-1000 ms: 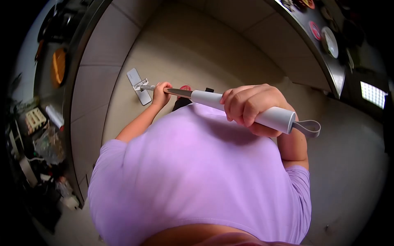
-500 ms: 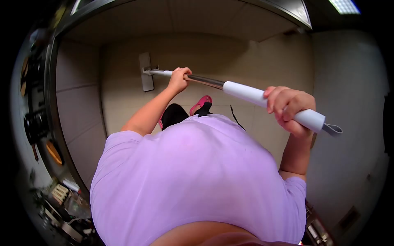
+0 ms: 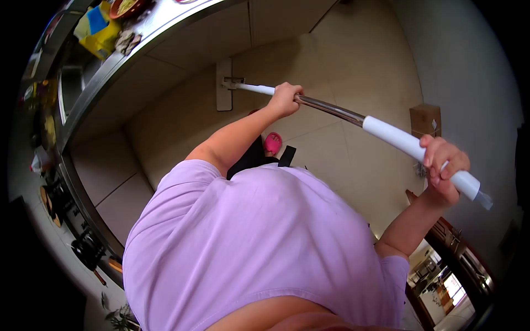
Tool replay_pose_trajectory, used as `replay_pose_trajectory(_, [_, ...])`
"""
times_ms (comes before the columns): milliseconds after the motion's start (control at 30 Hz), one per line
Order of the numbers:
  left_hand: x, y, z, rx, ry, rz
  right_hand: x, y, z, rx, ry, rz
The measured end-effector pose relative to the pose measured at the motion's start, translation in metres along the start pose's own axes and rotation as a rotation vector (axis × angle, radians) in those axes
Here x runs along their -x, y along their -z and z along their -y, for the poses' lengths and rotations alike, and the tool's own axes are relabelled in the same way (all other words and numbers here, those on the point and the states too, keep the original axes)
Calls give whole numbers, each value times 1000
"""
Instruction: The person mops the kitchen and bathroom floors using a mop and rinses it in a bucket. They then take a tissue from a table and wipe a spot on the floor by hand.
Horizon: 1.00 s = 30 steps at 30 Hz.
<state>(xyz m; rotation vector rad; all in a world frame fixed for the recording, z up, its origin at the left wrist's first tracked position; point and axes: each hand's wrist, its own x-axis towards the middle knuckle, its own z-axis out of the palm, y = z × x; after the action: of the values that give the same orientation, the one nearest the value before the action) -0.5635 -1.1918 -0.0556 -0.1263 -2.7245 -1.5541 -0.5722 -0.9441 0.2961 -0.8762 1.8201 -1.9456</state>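
Note:
A flat mop [image 3: 330,108] with a white and metal pole slants across the view. My left hand [image 3: 286,100] is closed round the pole low down, close to the white lower section. Higher up, my right hand [image 3: 446,165] wraps round the thick white grip [image 3: 395,138], near its end with the hanging loop. The flat mop head [image 3: 223,85] lies on the tiled floor [image 3: 326,146], close to the base of the cabinets. Its underside is hidden.
Cabinets [image 3: 193,41] with a metal-edged counter run along the far and left sides. A cardboard box [image 3: 425,120] stands by the grey wall [image 3: 458,71] at right. A pink shoe [image 3: 273,143] shows below my body. An open doorway [image 3: 447,281] is at lower right.
My view has turned, so more of the counter, the box and the doorway now show. Both hands keep their hold, and the mop appears farther right in view.

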Motion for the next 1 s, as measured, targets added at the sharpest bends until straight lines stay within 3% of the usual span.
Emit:
replay_pose_trajectory(233, [-62, -36, -58, -70, -153, 327, 46, 39, 22, 86, 21, -303])
replay_pose_trajectory(367, [-94, -88, -45, -199, -270, 487, 75, 52, 17, 175, 32, -488])
replay_pose_trajectory(533, [-101, -101, -44, -216, -417, 578, 96, 28, 18, 253, 25, -610])
replay_pose_trajectory(667, [-106, -109, -48, -109, -436, 820, 94, -7, 13, 315, -31, -855])
replay_pose_trajectory(733, [-128, -90, -51, -81, -411, 964, 91, -10, 15, 328, 27, -815])
replay_pose_trajectory(833, [-132, -70, -68, -98, -540, 937, 82, -22, 34, 411, 65, -729])
replay_pose_trajectory(1000, [-146, -56, -80, -185, -571, 916, 82, -29, 37, 445, 70, -692])
